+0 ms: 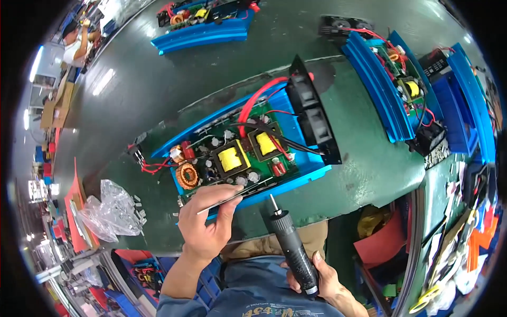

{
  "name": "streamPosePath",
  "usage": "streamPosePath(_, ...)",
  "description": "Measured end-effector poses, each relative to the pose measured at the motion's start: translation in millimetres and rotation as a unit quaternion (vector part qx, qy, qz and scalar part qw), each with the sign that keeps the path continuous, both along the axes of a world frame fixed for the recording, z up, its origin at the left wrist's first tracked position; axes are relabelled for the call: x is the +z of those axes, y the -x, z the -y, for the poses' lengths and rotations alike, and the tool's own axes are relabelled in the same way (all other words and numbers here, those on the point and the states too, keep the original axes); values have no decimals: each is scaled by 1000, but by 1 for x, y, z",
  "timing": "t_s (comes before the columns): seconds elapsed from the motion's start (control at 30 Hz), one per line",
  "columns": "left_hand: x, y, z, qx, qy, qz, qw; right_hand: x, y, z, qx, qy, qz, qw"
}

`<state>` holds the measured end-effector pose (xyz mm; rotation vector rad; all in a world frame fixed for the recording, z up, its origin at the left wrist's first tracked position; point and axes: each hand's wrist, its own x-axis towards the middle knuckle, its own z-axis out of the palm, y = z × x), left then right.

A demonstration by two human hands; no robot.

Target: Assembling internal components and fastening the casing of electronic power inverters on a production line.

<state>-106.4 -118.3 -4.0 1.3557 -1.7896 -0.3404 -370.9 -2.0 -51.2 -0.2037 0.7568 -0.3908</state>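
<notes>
An open blue metal housing (311, 173) lies slantwise on the bench, with a green circuit board (206, 138) inside. On the board are yellow-wrapped transformers (230, 159) and a copper-wound coil (187, 176). A black end plate with two fans (316, 113) stands at its right end, with red and black cables leading to it. At the near wall, my left hand (208, 219) is closed in a pinch on a thin straight metal tool (217, 204), which lies over the board's near edge. Below the housing, my right hand (317, 280) grips a black electric screwdriver (293, 245), bit pointing up and away.
Similar blue units stand at the far side (203, 39) and at the right (377, 87). A blue bin (457, 113) sits further right. At the left lie a clear plastic bag (113, 208) and small pale pieces (140, 214). Another person (79, 45) sits far left.
</notes>
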Motion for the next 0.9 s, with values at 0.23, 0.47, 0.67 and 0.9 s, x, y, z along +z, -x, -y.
streamPosePath(0.23,3,-6,5,-38,-38,-42,998,1,-2,4,-48,-102,93,989)
streamPosePath(0.47,2,-8,6,-51,-9,-25,998,7,-5,1,-21,48,-4,999)
streamPosePath(0.67,21,-5,5,-80,-30,-5,996,21,-12,9,2,106,-105,989)
streamPosePath(0.9,43,5,8,-75,-122,242,960,17,-15,4,10,119,-134,984)
